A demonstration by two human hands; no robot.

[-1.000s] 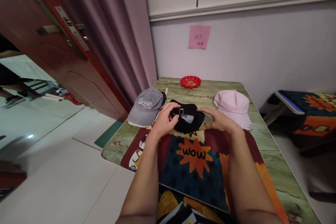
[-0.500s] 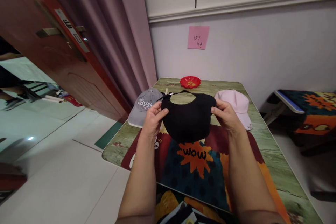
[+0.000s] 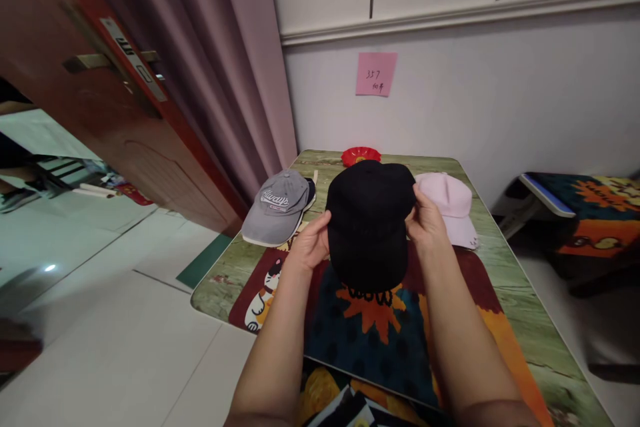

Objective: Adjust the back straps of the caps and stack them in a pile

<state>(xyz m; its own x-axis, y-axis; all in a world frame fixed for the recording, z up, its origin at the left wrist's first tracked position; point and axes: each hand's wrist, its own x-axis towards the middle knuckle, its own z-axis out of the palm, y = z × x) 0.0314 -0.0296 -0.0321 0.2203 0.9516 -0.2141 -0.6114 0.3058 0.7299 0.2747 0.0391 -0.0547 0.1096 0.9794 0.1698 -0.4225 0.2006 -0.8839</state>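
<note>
A black baseball cap (image 3: 370, 223) is held up over the middle of the table, its crown upward and its brim toward me. My left hand (image 3: 313, 240) grips its left edge, thumb on the outside. On the opposite side my right hand (image 3: 424, 217) is closed on the cap's rim, some fingers hidden behind it. To the left lies a grey cap (image 3: 277, 207) with white "Always" lettering. Behind my right hand rests a pink cap (image 3: 447, 203), partly covered by that hand.
A red scalloped dish (image 3: 357, 155) stands at the table's far edge, partly behind the black cap. Under my hands lies a colourful mat (image 3: 370, 340) with "WOW" on it. A wooden door (image 3: 165, 147) is at the left, another table (image 3: 595, 207) at the right.
The black cap has been turned: its back opening faced up before, and now crown and brim show. My left hand has shifted right and down, away from the grey cap.
</note>
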